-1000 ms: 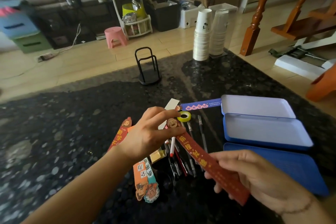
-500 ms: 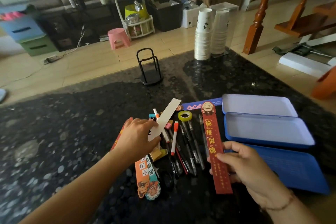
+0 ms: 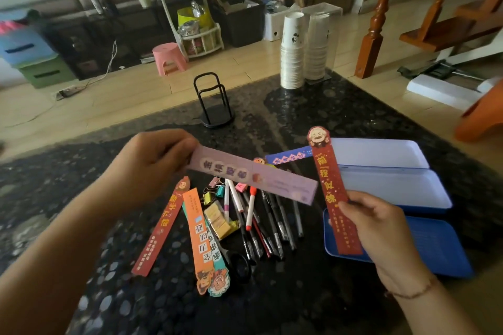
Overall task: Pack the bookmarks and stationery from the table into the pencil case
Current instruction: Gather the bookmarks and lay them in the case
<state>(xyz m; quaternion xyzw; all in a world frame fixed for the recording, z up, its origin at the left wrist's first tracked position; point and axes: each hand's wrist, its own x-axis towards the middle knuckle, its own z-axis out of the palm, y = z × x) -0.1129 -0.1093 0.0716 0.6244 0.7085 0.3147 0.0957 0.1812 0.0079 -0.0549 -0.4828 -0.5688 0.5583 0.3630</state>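
**Two bookmarks lifted, the rest of the pile on the table**

The left hand (image 3: 152,163) pinches one end of a pale lilac bookmark (image 3: 253,177), which slants down to the right above the pile. The right hand (image 3: 381,228) grips the lower half of a dark red bookmark (image 3: 328,185), held nearly upright, its cartoon-face top in front of the pencil case's rim. A thin bracelet (image 3: 413,291) circles the right wrist.

Below the hands, on the black speckled table (image 3: 81,198), lie a red bookmark (image 3: 163,223), an orange bookmark (image 3: 197,228) overlapping a teal one, binder clips (image 3: 215,190), a yellow eraser (image 3: 217,219) and a spread of pens (image 3: 261,226). A blue bookmark (image 3: 288,156) lies behind them, reaching towards the case.

The open blue pencil case (image 3: 394,185) sits by the table's right edge, its lid (image 3: 441,247) lying nearer. At the far edge stand a black wire stand (image 3: 215,106) and stacked paper cups (image 3: 292,49).
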